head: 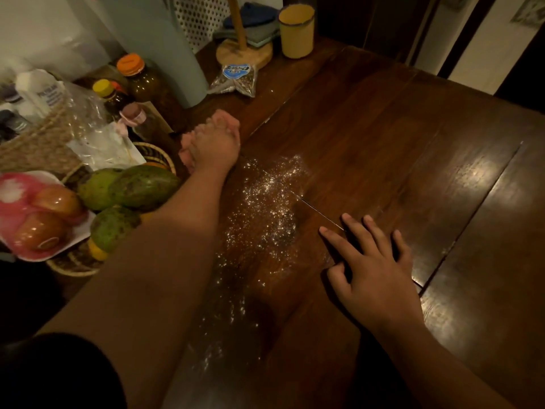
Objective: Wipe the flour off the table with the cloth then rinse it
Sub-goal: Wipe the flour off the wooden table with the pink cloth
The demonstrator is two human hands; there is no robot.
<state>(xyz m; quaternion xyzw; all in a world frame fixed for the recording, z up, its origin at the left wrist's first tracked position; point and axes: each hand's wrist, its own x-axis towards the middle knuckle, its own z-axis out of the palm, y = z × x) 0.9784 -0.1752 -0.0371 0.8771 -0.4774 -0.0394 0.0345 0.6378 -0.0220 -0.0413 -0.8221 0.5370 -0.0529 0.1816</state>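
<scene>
Left hand: the left hand reaches far across the worktop, palm down, fingers curled over a bunched cloth and holding it against the wood.
Right hand: the right hand lies flat on the worktop with fingers spread and holds nothing. It is just right of the flour and well apart from the cloth.
Cloth: pink and crumpled under the left hand, showing past the fingertips and along the hand's left side. It sits at the far left end of the flour, close to the bottles.
Flour: the flour is scattered in white specks down the middle of the worktop, between the two arms. It is thickest just past the left wrist and thins out toward the near edge.
Worktop: dark glossy wooden boards with seams between them.
Left side: green mangoes are piled in a woven basket, with a white tray of apples beside them.
Bottles: a brown jar with an orange lid and a bottle with a yellow cap stand behind the cloth.
Far end: a yellow mug, a wooden stand and a clear packet sit apart from the flour.
</scene>
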